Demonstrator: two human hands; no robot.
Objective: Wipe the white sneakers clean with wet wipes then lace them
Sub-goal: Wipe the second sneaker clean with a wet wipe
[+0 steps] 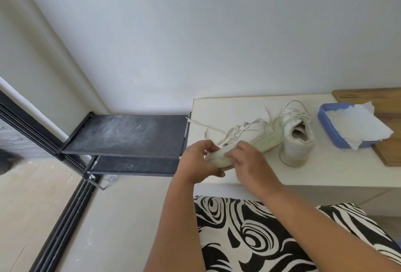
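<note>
1. Nearest the lens: black-and-white swirl-patterned fabric (pixel 249 234) across the lap, directly beneath both forearms.

2. Just beyond it, left hand (pixel 198 161) curled round the toe end of the nearer white sneaker (pixel 243 139), thumb underneath, fingers over the top; toe lifted slightly clear of the white table (pixel 325 174).

3. Right hand (pixel 249 163) laid on the side of the same toe, fingers bent and pressed to the sole edge. Possibly a wipe under the fingertips, but too pale against the shoe to tell.

4. Beyond the hands: loose laces (pixel 208 127) trailing out from that sneaker toward the table's far left corner, some eyelets apparently threaded.

5. To the right of the right hand: second sneaker (pixel 297 139) standing upright, heel toward the camera, touching or nearly touching the first at the heel end.

6. Further right again: blue tray (pixel 325 128) holding white wipes (pixel 364 126), resting partly on a wooden board (pixel 388 106).

7. To the left of the left hand, off the table: dark two-tier shoe rack (pixel 128 135) against the wall.

8. Judged stage: wiping the toe and sole rim of the first shoe, lacing to come.

9. To do this step well: steady grip from the left hand, short firm strokes along the sole seam, shoe turned to reach each side, laces kept clear of the wet patch, fresh wipe taken once soiled.
</note>
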